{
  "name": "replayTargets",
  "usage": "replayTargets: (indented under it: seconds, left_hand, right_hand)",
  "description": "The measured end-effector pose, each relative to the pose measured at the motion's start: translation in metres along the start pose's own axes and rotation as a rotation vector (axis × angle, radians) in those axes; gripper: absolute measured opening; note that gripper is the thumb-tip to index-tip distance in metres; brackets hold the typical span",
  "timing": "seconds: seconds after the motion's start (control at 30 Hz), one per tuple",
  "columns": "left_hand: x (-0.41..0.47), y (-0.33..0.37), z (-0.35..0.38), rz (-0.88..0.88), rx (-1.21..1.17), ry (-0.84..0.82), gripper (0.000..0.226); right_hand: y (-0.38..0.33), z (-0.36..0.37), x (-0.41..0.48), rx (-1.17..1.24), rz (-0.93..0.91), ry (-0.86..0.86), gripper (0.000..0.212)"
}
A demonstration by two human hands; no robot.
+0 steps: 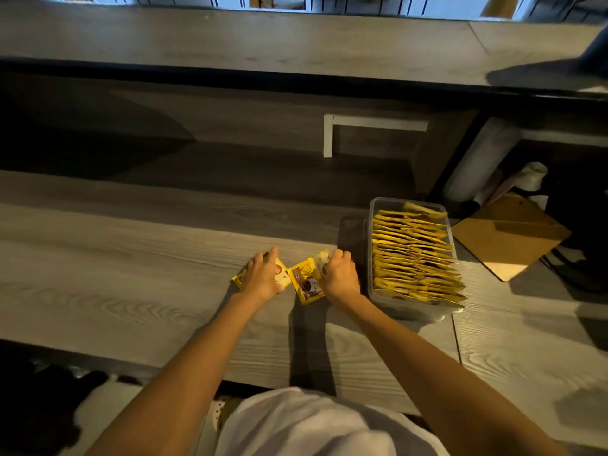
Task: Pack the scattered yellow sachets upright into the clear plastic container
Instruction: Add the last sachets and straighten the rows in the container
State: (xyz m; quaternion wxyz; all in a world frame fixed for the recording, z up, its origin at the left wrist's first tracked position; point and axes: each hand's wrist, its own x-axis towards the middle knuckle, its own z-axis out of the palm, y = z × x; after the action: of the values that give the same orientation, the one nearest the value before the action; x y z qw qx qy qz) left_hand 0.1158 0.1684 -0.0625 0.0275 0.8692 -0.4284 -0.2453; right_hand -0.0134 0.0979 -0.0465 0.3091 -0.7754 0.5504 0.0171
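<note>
The clear container stands on the counter to the person's right. It is filled from its near wall almost to its far wall with packed sachets, yellow and set on edge in one tight row. The nearest ones lean out over the near rim, and one at the far end lies tilted across the row.

Both bare forearms reach forward over the near edge of the counter. The left hand lies palm down, fingers fairly straight and spread, pressing on a flat sachet whose yellow corners show on both sides of it. The right hand is knuckles up with its fingers curled, gripping the far end of the loose sachets, a small overlapping bunch lying between the two hands. How many are in the bunch cannot be told. The right hand is just beside the container's left wall, not touching it.

A brown board lies just right of the container, one corner over the counter's seam. Behind it a pale roll leans against a dark wall. A raised ledge runs across the far side, with a white angled strip on the panel below it. A white shirt fills the bottom edge.
</note>
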Motion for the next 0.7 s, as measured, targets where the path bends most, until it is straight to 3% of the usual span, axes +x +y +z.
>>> replayTargets:
  seconds: [0.13,0.3,0.43,0.57,0.7]
  left_hand:
    - [-0.003,0.000,-0.009,-0.042,0.049,0.063,0.084]
    - [-0.001,0.007,-0.030,-0.031,-0.101,0.198,0.038]
    - [-0.002,0.032,-0.063,-0.009,-0.240,0.349,0.011]
    - [-0.002,0.064,-0.089,0.088,-0.315,0.466,0.008]
    - [-0.002,0.099,-0.106,0.285,-0.350,0.562,0.018]
  right_hand:
    - [-0.010,-0.012,-0.006,-0.011,-0.101,0.014,0.037]
    - [-0.016,-0.041,-0.003,-0.054,-0.242,0.099,0.019]
    - [-0.022,-0.077,0.000,0.059,-0.290,0.253,0.023]
    - [-0.016,-0.113,0.006,0.214,-0.296,0.431,0.017]
    - [0.003,-0.144,0.006,0.378,-0.332,0.597,0.029]
